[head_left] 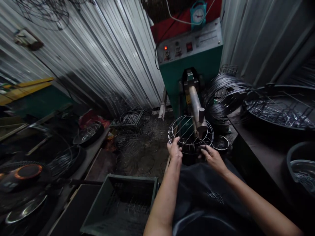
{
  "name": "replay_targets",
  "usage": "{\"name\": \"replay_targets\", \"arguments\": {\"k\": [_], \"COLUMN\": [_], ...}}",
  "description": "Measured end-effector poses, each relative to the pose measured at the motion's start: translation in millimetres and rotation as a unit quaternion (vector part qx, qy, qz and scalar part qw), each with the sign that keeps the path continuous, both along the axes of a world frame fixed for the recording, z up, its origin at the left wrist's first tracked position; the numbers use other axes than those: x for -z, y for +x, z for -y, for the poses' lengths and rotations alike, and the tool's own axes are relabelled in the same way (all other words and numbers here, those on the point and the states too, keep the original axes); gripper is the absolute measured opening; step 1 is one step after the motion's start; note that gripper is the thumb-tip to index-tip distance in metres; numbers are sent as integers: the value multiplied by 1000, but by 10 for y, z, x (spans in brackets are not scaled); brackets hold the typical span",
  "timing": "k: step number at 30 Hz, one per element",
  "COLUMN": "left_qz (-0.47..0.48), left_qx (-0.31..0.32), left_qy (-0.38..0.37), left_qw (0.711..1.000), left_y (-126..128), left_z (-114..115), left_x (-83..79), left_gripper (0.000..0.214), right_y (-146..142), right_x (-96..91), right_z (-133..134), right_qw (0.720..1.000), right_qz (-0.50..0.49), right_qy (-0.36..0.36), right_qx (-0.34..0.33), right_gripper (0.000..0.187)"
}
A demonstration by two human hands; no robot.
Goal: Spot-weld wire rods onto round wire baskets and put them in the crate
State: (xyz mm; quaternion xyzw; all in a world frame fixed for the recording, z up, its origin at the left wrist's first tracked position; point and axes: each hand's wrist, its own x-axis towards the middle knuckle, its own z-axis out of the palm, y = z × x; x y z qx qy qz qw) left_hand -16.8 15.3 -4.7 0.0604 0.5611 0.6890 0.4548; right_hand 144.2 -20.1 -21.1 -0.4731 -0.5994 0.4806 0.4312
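A round wire rack (188,143) with parallel cross wires lies level beneath the metal arm (195,101) of a green spot-welding machine (169,78). My left hand (175,149) is closed on the rack's near left rim. At its near right edge, my right hand (208,154) has thumb and fingers pinched together. Whatever is between those fingertips is too dark and small to make out. Several short wire pieces (215,196) rest on the dark cover over my lap.
A green plastic crate (133,178) stands at lower left. To the right are a coil of wire (226,88), a large black tray (278,127) of wire pieces and a tub (292,152). Wire rings litter the floor (145,160). A dial clock or scale (199,14) tops the machine.
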Motion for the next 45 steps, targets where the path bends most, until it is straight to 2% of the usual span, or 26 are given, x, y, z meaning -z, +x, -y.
{"name": "replay_targets", "arguments": {"k": [6,14,36,45], "left_qz": [0,18,4,-7], "left_qx": [10,16,-8,-23], "left_qy": [8,24,-1,-28], "left_qw": [1000,999,1000,999], "left_y": [49,82,114,129], "left_z": [17,4,-90,-110], "left_x": [4,36,58,-8], "left_gripper": [41,45,43,38], "right_y": [-20,-17,4,-6], "right_x": [-69,1,9,35], "right_z": [1,32,-111,-144], "right_qw": [1000,1000,999,998], "right_qz": [9,-6,-13,-47], "right_qy": [7,0,40,26], "right_qx": [13,25,27,30], "right_gripper": [36,38,31,31]}}
